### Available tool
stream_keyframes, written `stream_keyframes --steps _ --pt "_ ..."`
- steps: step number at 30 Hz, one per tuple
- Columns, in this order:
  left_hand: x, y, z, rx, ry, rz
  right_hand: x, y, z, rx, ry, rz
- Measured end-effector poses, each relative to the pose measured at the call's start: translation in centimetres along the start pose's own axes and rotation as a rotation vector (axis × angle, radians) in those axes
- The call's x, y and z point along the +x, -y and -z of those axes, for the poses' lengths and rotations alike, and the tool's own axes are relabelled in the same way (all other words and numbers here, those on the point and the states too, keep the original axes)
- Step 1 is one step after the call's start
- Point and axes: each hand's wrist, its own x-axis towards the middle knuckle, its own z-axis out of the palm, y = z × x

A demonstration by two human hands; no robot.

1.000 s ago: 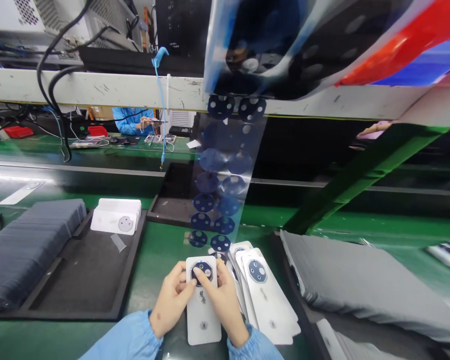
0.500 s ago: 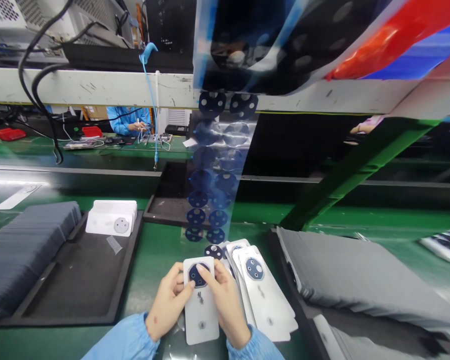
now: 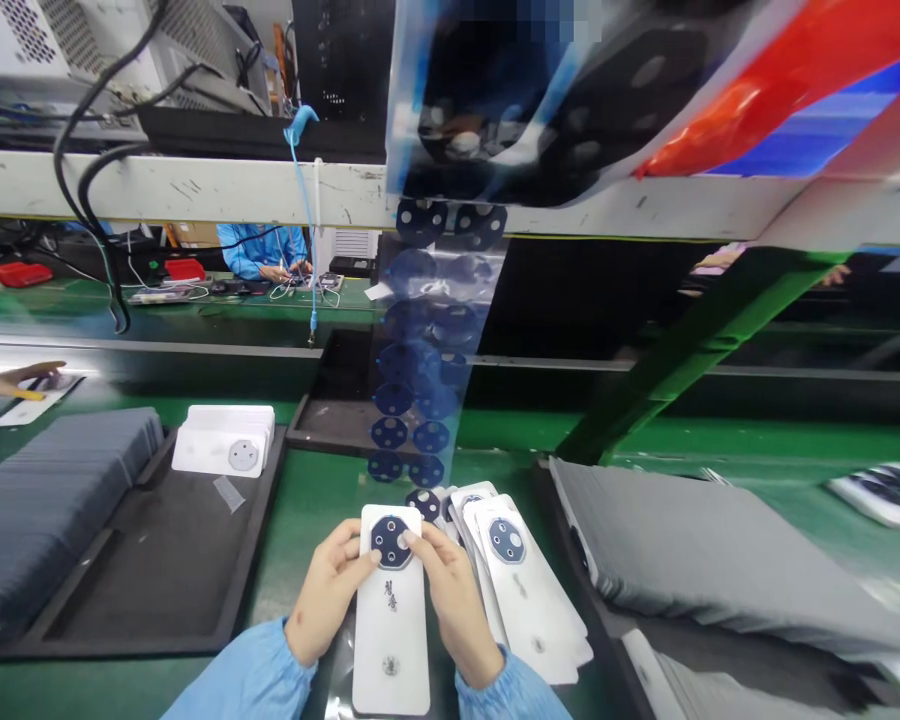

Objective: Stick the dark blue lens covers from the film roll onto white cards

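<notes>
Both my hands hold one white phone back panel upright by its upper edges. My left hand grips the left side, its thumb at the edge of the dark octagonal camera sticker. On the right side my right hand is closed, thumb on the sticker's right part. Black lettering and a small round mark show below the sticker. Just right of my right hand lies a fanned pile of similar white panels with dark stickers. A loose dark sticker sits behind the held panel.
A clear sheet of dark stickers hangs from the shelf beam. Black trays stand left and right with grey-sleeved stacks. White panels rest in the left tray. A co-worker's hand is at far left.
The held panel shows slightly lower and more of its sticker is uncovered as my right thumb shifts to the right. A co-worker's hand has come in at far left.
</notes>
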Motion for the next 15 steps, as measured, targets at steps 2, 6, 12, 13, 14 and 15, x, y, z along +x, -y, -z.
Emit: stream_keyframes --steps 2,6,12,13,14,15 --pt "0.1 -0.2 0.0 -0.005 -0.006 -0.013 0.1 0.2 0.2 -0.009 0.046 0.02" --pt "-0.1 -0.6 -0.7 0.016 -0.056 -0.106 -0.7 0.5 0.6 -0.09 0.17 0.032" --pt "-1.4 -0.4 -2.7 0.098 -0.14 -0.141 -3.8 -2.0 0.4 -0.848 -0.058 0.405" --pt "-1.7 -0.4 -3.0 0.12 -0.147 -0.138 -4.2 -2.4 0.3 -0.936 -0.11 0.437" --pt "-1.8 -0.4 -3.2 0.142 -0.153 -0.141 -4.5 -2.8 0.2 -1.004 -0.149 0.457" --pt "-2.0 -0.3 -3.4 0.159 -0.159 -0.146 -4.8 -3.2 0.2 -1.061 -0.183 0.48"
